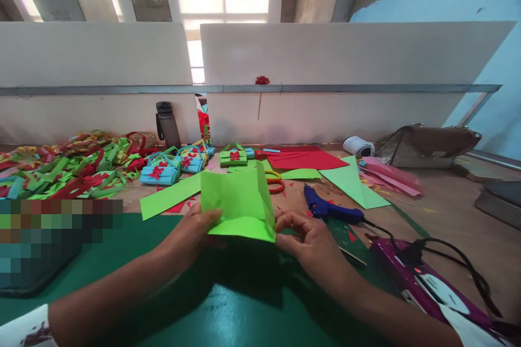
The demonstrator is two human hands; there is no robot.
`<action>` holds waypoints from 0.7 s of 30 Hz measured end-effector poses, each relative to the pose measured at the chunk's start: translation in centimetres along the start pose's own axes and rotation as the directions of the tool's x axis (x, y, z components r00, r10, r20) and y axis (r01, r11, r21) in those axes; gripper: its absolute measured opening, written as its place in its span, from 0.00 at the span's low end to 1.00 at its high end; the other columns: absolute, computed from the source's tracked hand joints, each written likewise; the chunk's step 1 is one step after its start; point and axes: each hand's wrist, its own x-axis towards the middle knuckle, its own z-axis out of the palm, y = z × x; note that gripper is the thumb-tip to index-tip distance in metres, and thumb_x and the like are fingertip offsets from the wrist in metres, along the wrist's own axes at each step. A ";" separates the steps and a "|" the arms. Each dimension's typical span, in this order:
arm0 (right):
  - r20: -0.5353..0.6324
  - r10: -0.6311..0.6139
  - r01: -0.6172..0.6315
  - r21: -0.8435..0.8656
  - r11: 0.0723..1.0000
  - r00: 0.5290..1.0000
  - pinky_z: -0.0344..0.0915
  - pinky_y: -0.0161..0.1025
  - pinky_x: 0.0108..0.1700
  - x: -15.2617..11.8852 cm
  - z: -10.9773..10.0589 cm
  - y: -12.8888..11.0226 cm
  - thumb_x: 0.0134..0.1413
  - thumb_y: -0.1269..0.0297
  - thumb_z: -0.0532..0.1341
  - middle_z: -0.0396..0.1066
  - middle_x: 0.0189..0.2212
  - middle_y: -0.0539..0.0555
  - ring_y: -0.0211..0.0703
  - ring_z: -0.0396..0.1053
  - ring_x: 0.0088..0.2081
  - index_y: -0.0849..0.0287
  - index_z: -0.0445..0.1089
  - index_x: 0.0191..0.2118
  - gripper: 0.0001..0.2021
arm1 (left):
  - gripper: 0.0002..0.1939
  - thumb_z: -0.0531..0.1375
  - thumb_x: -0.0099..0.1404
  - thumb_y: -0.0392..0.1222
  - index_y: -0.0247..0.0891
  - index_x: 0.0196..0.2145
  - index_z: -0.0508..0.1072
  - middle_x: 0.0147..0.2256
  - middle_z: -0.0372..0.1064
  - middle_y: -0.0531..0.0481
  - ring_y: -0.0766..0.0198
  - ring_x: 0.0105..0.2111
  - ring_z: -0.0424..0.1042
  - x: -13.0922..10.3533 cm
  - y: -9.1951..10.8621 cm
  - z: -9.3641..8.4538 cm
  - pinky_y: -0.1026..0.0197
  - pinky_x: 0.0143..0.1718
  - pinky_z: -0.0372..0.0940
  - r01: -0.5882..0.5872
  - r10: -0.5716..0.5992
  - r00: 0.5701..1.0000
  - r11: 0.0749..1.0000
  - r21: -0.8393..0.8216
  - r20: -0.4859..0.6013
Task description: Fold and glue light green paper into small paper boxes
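Now left fingers are clamping the folded lime-green paper above the green mat, right fingers are pinching its lower right corner; clean creases are probably needing even pressure.

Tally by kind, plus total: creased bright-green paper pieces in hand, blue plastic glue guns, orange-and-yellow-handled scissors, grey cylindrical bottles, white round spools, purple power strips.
Paper piece in hand: 1
Glue gun: 1
Scissors: 1
Bottle: 1
Spool: 1
Power strip: 1
Total: 6
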 end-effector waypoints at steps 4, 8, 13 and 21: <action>0.025 0.024 -0.022 -0.074 0.997 0.999 0.66 0.41 0.42 0.0 -0.3 0.4 0.48 0.74 0.56 0.70 0.36 0.52 0.43 0.69 0.40 0.58 0.67 0.37 0.09 | 0.10 0.61 0.57 0.43 0.35 0.36 0.73 0.31 0.74 0.48 0.60 0.29 0.72 1.1 0.8 -1.5 0.64 0.24 0.64 -0.134 0.111 0.987 0.966 0.221 0.114; -0.078 0.014 -0.021 -0.092 0.996 0.997 0.63 0.48 0.51 0.6 -0.8 0.5 0.47 0.70 0.60 0.66 0.49 0.57 0.48 0.64 0.51 0.55 0.58 0.54 0.25 | 0.12 0.63 0.55 0.44 0.37 0.37 0.74 0.31 0.74 0.51 0.64 0.26 0.71 2.1 2.2 -2.5 0.65 0.26 0.64 -0.132 0.024 0.958 0.922 0.365 0.285; 0.150 -0.183 0.227 -0.371 0.901 0.972 0.57 0.48 0.57 0.5 -1.3 0.5 0.48 0.74 0.59 0.63 0.54 0.55 0.47 0.59 0.56 0.52 0.63 0.53 0.24 | 0.17 0.61 0.57 0.52 0.33 0.33 0.74 0.29 0.73 0.50 0.66 0.25 0.69 3.7 2.9 -3.6 0.68 0.25 0.63 -0.167 -0.133 0.903 0.767 0.619 0.408; 0.354 -0.366 0.509 -0.613 0.604 0.861 0.50 0.62 0.56 -0.4 -0.8 1.6 0.55 0.72 0.56 0.64 0.53 0.59 0.57 0.54 0.59 0.54 0.73 0.37 0.10 | 0.17 0.58 0.60 0.50 0.34 0.40 0.73 0.35 0.74 0.49 0.62 0.31 0.71 4.8 3.2 -1.8 0.66 0.29 0.64 -0.367 -0.084 0.858 0.590 0.719 0.507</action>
